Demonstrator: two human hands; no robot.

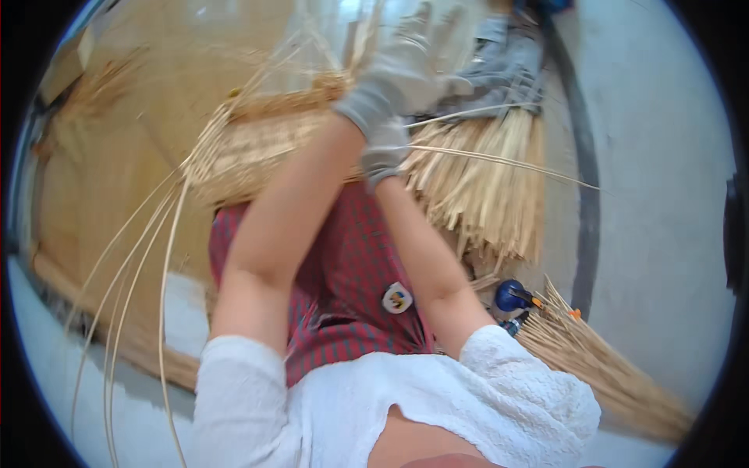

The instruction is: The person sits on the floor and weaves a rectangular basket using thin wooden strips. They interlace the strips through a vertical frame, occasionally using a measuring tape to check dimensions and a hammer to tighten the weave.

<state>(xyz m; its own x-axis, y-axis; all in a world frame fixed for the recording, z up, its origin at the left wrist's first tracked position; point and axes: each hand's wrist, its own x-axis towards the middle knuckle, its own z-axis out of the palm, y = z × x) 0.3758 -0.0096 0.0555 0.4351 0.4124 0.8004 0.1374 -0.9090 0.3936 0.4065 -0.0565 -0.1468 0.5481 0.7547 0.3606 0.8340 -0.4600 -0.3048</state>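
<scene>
My left hand (pixel 402 74), in a pale glove with a grey cuff, reaches forward over the far right end of a woven straw-coloured piece (pixel 250 148). Its fingers are stretched out and blurred by motion. Below it and partly hidden is my gloved right hand (pixel 385 148), at the right edge of the weave; its fingers do not show. Thin pale strands (pixel 507 162) run out to the right from beside this hand. Several long loose strands (pixel 117 288) fan out from the left end of the woven piece, which rests against a red checked cloth (pixel 359 265) over my lap.
A thick bundle of cut strands (pixel 484 183) lies to the right, with grey cloth (pixel 499 78) at its far end. Nearer are a dark blue round object (pixel 511 296) and another long bundle (pixel 601 359). A wooden board (pixel 109 179) extends at left.
</scene>
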